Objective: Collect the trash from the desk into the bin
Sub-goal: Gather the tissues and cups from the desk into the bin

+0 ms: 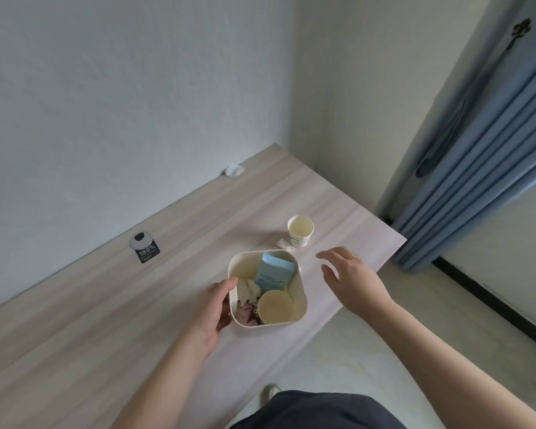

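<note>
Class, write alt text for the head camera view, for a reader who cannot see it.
A person's left hand holds the rim of a small cream plastic bin on a pale wooden desk, while the open right hand reaches toward a white paper cup and crumpled tissue. The bin holds a blue carton, another cup and tissues.

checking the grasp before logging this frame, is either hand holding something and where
The left hand grips the bin by its left rim, thumb over the edge. The right hand is open and holds nothing.
</note>
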Available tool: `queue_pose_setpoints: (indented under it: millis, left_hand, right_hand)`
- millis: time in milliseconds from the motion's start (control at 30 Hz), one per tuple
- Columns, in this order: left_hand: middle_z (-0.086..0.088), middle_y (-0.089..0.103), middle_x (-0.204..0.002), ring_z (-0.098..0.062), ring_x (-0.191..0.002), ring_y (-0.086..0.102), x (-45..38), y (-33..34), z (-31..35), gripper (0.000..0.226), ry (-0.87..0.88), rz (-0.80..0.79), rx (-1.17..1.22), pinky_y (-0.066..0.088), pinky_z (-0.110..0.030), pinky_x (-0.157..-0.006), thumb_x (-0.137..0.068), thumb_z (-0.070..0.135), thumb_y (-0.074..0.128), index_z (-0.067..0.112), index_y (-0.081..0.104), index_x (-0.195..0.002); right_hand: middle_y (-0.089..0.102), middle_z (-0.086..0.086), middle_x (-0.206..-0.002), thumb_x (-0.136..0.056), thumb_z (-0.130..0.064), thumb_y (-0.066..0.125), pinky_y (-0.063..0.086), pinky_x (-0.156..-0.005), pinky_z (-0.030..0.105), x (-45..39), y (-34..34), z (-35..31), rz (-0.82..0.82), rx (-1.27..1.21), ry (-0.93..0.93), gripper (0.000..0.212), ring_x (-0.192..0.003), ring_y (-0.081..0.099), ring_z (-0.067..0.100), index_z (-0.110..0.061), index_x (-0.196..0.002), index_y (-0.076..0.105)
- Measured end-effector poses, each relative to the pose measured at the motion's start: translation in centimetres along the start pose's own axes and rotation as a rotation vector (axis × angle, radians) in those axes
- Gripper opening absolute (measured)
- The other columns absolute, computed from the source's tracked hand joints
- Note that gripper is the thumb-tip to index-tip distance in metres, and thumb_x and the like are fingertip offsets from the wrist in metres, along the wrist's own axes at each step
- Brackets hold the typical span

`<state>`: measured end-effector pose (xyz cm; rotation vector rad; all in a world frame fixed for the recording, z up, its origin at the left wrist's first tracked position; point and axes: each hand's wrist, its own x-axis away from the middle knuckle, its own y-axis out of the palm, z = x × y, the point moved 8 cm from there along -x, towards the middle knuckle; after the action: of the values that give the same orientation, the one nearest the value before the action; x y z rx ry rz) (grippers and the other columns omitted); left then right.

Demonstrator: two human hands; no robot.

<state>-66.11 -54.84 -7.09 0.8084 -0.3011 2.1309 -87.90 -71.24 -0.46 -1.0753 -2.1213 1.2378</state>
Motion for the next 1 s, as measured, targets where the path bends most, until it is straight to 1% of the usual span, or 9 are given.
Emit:
queue_pose_setpoints:
  millis: [133,300,400,467,533,700,833,900,1000]
  left_hand:
    - [-0.005,0.073,-0.074,-0.014,-0.057,0.066,-1.6,-1.7,0.5,0.020,-0.021,0.049,0.070,0.046,-0.030,-0.061,-0.074,0.037,0.067,0.020,0.075,-0.073]
    - [-0.003,0.077,-0.076,-0.013,-0.062,0.070,-3.4,-3.3,0.8,0.016,-0.039,0.152,0.185,0.047,-0.031,-0.066,-0.082,0.029,0.068,0.016,0.076,-0.078]
    - [-0.005,0.071,-0.081,-0.015,-0.065,0.064,-3.9,-3.9,1.3,0.019,-0.029,0.189,0.182,0.041,-0.027,-0.058,-0.084,0.028,0.065,0.011,0.069,-0.090]
    - [-0.015,0.059,-0.091,-0.023,-0.077,0.055,-4.2,-3.8,1.5,0.027,0.002,0.205,0.164,0.035,-0.031,-0.060,-0.085,0.029,0.065,0.009,0.060,-0.102]
    - [-0.014,0.056,-0.094,-0.024,-0.082,0.050,-4.4,-3.2,1.6,0.031,0.014,0.225,0.156,0.033,-0.032,-0.059,-0.084,0.030,0.065,0.009,0.059,-0.106]
    - [-0.008,0.056,-0.078,-0.016,-0.064,0.049,-4.9,-2.1,1.5,0.023,0.004,0.298,0.227,0.028,-0.029,-0.053,-0.082,0.031,0.064,0.012,0.064,-0.093]
    - [-0.004,0.045,-0.066,-0.010,-0.047,0.038,-5.0,-1.8,1.4,0.013,0.013,0.335,0.291,0.022,-0.023,-0.039,-0.087,0.024,0.060,0.014,0.059,-0.078]
    - [-0.003,0.044,-0.065,-0.010,-0.047,0.036,-5.0,-1.6,1.5,0.013,0.007,0.355,0.302,0.021,-0.023,-0.038,-0.088,0.023,0.059,0.013,0.059,-0.079]
    - [-0.003,0.036,-0.061,-0.009,-0.045,0.032,-5.1,-1.5,1.6,0.015,0.016,0.368,0.295,0.020,-0.024,-0.041,-0.089,0.022,0.059,0.011,0.057,-0.079]
  right_hand:
    - [0.057,-0.003,-0.126,-0.096,-0.024,0.050,0.051,-0.080,0.039,-2.6,3.5,0.5,-0.114,0.021,-0.003,0.033,-0.110,0.054,0.021,-0.021,-0.127,0.057]
    - [0.056,-0.003,-0.127,-0.092,-0.025,0.052,0.048,-0.084,0.034,-6.3,8.3,2.1,-0.291,0.113,-0.049,0.038,-0.109,0.056,0.022,-0.025,-0.131,0.054]
    - [0.053,-0.001,-0.129,-0.092,-0.025,0.050,0.045,-0.087,0.033,-8.2,11.4,2.6,-0.394,0.221,-0.121,0.042,-0.110,0.055,0.024,-0.026,-0.134,0.048]
    - [0.048,0.001,-0.133,-0.092,-0.025,0.049,0.044,-0.088,0.035,-9.0,13.6,2.7,-0.450,0.300,-0.188,0.044,-0.111,0.054,0.026,-0.026,-0.136,0.043]
    - [0.042,0.001,-0.137,-0.093,-0.021,0.047,0.044,-0.087,0.037,-9.6,15.3,2.8,-0.496,0.358,-0.238,0.046,-0.111,0.053,0.026,-0.026,-0.138,0.038]
    - [0.047,0.008,-0.120,-0.086,0.002,0.049,0.042,-0.071,0.033,-10.3,18.7,4.1,-0.628,0.411,-0.256,0.053,-0.102,0.056,0.026,-0.021,-0.133,0.044]
    - [0.053,0.008,-0.114,-0.089,0.001,0.043,0.041,-0.070,0.033,-10.8,19.0,5.0,-0.694,0.325,-0.189,0.034,-0.098,0.059,0.029,-0.016,-0.116,0.054]
    - [0.059,0.005,-0.107,-0.092,-0.009,0.046,0.045,-0.071,0.032,-11.6,16.9,4.4,-0.633,0.162,-0.156,0.021,-0.092,0.061,0.029,-0.016,-0.107,0.060]
    - [0.062,-0.003,-0.086,-0.085,-0.012,0.061,0.048,-0.058,0.028,-13.0,10.6,1.6,-0.321,-0.162,-0.229,0.004,-0.069,0.063,0.014,-0.014,-0.088,0.063]
